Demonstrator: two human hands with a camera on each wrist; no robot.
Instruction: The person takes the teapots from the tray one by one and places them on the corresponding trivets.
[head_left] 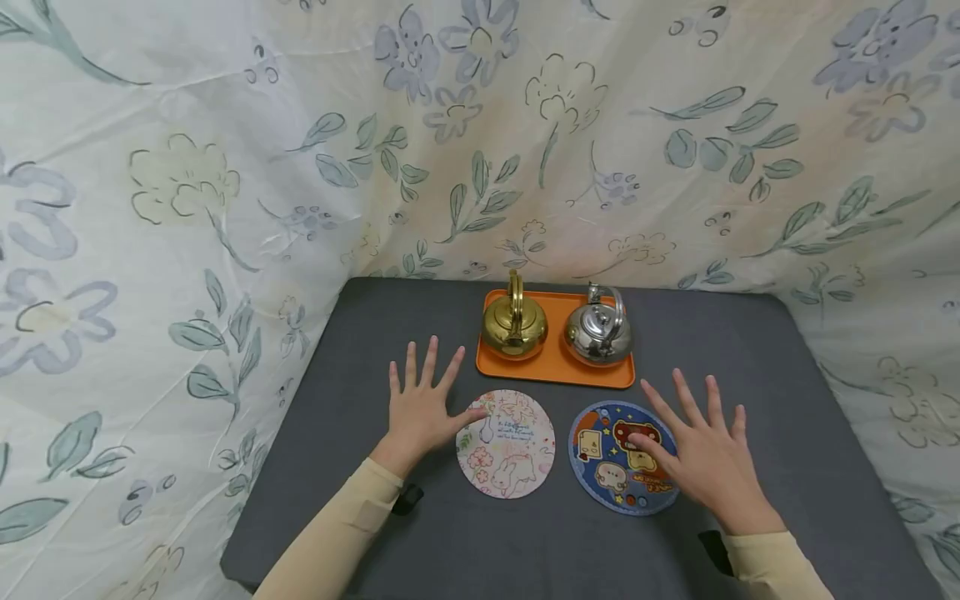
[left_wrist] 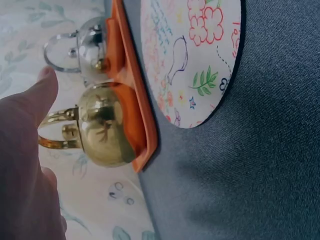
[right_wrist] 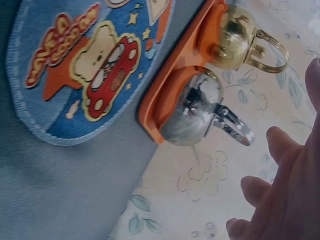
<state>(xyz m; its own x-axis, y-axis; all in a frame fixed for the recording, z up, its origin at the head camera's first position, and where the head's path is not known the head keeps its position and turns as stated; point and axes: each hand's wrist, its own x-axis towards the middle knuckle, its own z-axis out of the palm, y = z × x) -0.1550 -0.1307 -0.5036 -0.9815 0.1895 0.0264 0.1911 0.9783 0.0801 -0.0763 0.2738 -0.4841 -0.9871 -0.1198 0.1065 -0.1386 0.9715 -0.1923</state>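
Mats lie side by side near the tabletop's front edge: left hand (head_left: 422, 410) spread, thumb touching the white mat (head_left: 506, 444); right hand (head_left: 701, 454) spread, thumb over the blue mat (head_left: 611, 458). Neither hand grips anything.

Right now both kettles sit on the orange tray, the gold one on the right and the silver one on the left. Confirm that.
The sides are swapped. In the head view the gold kettle stands on the left of the orange tray and the silver kettle on the right. Both do sit on the tray, behind the two round mats.
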